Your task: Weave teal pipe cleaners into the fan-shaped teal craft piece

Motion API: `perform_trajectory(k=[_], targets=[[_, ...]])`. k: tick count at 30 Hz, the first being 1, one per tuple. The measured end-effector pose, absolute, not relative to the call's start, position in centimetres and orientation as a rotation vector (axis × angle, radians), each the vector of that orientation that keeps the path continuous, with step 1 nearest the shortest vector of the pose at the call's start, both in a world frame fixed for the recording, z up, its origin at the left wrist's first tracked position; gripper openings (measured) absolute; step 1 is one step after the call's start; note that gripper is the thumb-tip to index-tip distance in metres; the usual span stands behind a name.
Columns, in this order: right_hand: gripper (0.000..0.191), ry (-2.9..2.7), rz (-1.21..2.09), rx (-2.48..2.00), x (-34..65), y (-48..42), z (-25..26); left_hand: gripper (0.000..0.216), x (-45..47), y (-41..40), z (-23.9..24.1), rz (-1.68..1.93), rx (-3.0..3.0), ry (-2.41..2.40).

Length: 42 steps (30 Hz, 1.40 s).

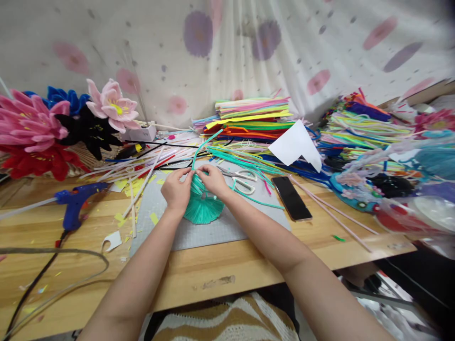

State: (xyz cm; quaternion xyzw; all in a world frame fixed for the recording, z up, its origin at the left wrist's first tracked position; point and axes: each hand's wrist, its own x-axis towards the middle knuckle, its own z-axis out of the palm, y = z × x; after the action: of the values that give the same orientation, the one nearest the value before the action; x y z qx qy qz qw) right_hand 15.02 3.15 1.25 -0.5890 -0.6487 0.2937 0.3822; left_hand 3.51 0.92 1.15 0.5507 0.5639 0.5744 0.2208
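Note:
My left hand (177,190) and my right hand (212,181) meet above the grey mat, fingertips pinched together on a turquoise pipe cleaner (195,154) whose free end rises up and to the right. Just beneath them is a turquoise fan-shaped piece (203,210) with a pleated look, its top partly hidden by my fingers. To the right of my right hand lie scissors with white handles (245,182). Loose turquoise pipe cleaners (245,158) spread out behind my hands.
The grey mat (149,227) covers the table's middle. A blue glue gun (76,201) with its cord lies left, near fuzzy flowers (112,104). A black phone (291,198) and white paper (296,144) lie right. Pipe cleaner bundles (252,113) are stacked behind.

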Motion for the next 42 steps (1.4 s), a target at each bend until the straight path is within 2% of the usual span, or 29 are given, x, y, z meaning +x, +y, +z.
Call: perform_trajectory(k=[4, 16, 29, 37, 42], targets=[[0.014, -1.748, 0.624, -1.449, 15.1, 2.9, 1.4, 0.019, 3.4, 2.0, 0.7, 1.539, 1.281, 1.451], [0.018, -1.893, 0.563, -1.448, 15.1, 2.8, 1.7, 0.031, 2.6, 3.4, 0.6, 1.289, 0.850, 1.071], [0.014, -1.706, 0.692, -1.346, 15.2, 3.2, 0.7, 0.023, 3.4, 3.2, 0.2, 1.562, 1.022, 1.019], [0.009, -1.720, 0.608, -1.202, 15.1, 3.2, 0.6, 0.032, 3.2, 3.3, 0.4, 1.385, 0.863, 1.007], [0.016, -1.653, 0.649, -1.193, 14.9, 3.3, 0.2, 0.032, 3.5, 3.1, 0.6, 1.452, 1.119, 1.152]])
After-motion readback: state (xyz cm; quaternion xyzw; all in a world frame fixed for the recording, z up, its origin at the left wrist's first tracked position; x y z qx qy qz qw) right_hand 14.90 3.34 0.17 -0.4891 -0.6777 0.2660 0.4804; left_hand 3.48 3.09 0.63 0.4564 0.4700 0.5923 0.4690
